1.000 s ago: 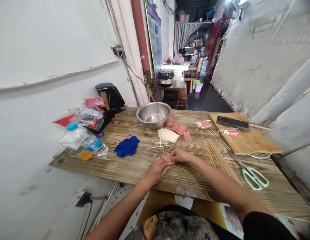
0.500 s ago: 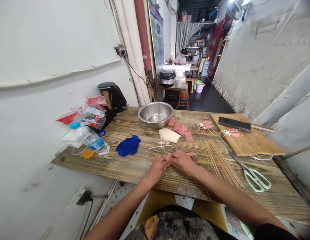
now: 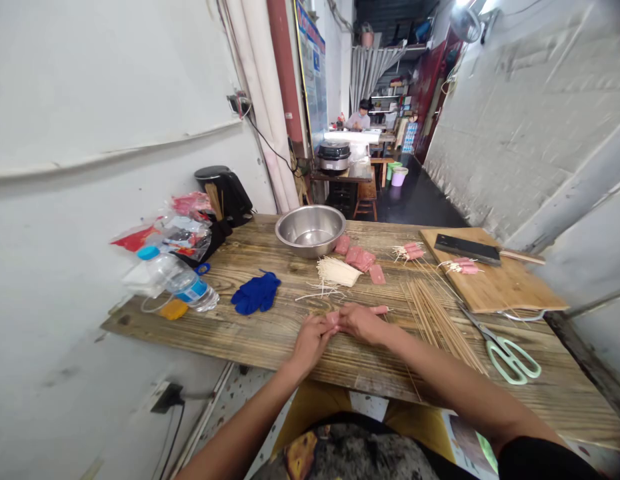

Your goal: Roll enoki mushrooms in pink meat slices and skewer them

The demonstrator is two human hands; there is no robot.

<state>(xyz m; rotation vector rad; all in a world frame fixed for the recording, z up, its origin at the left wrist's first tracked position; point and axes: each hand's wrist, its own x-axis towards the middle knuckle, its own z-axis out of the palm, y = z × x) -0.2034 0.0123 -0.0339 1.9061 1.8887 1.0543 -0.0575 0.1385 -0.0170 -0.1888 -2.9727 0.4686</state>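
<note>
Both hands meet at the front middle of the wooden table (image 3: pixel 270 333). My left hand (image 3: pixel 310 341) pinches a small pink piece of meat (image 3: pixel 333 318), fingers closed on it. My right hand (image 3: pixel 361 323) is closed beside it, holding a thin bamboo skewer with pink meat (image 3: pixel 380 309) showing past the knuckles. A loose bundle of bamboo skewers (image 3: pixel 437 323) lies just right of my right hand. More pink meat slices (image 3: pixel 361 259) and a pile of short white sticks (image 3: pixel 336 271) lie behind the hands.
A steel bowl (image 3: pixel 310 229) stands at the back. Blue gloves (image 3: pixel 255 293), a water bottle (image 3: pixel 177 280) and plastic bags lie left. Right: a cutting board (image 3: pixel 495 280) with a cleaver (image 3: pixel 467 249) and finished skewers, green scissors (image 3: pixel 510 353). A person sits far down the corridor.
The hands have stayed together at the same spot, shifting only slightly; the right hand has drawn a little back along the skewer. The view has barely moved.
</note>
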